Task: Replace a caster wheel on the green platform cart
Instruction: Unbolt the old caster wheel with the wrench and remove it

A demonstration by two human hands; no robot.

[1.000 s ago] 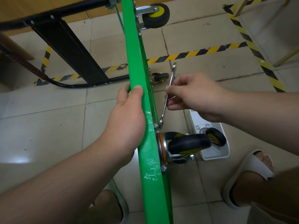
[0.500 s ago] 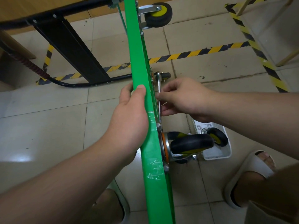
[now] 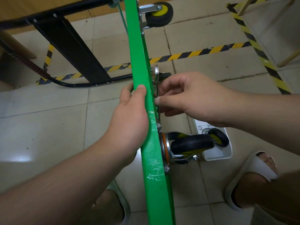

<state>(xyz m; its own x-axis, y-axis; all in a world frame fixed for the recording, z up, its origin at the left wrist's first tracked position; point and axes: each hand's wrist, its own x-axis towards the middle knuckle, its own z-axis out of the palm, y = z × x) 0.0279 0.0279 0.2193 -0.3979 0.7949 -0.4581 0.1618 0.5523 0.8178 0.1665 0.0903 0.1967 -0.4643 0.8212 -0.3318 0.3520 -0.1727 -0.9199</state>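
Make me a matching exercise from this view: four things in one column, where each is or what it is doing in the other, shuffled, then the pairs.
Things
1. left hand
2. right hand
3. spare caster
4. wrench

Places or states
A. lying in the white tray on the floor
B. gripping the edge of the green cart deck
C. lying close along the deck's underside
D. pinching the wrench

Pairs: 1-B, 2-D, 3-A, 4-C

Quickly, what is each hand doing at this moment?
Left hand: closed around the edge of the green platform cart.
Right hand: closed on the silver metal wrench beside the cart.
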